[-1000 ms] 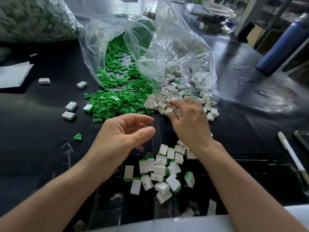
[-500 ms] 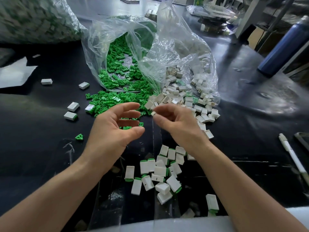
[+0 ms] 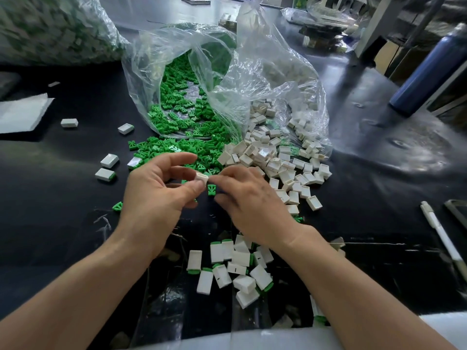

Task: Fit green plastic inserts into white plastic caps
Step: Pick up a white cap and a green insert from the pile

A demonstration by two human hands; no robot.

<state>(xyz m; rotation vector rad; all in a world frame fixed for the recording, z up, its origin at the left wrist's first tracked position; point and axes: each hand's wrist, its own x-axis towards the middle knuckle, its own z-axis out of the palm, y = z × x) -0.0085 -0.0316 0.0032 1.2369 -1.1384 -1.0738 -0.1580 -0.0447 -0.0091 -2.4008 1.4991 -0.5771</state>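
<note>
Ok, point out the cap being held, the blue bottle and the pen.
held cap (image 3: pixel 202 178): head view, on its white upper face.
blue bottle (image 3: pixel 427 72): head view, on the middle of its body.
pen (image 3: pixel 441 232): head view, on the middle of its white barrel.

Green inserts (image 3: pixel 187 122), white caps (image 3: pixel 285 157), black table (image 3: pixel 50 198), blue bottle (image 3: pixel 427 72)

No legible text, as far as visible.
</note>
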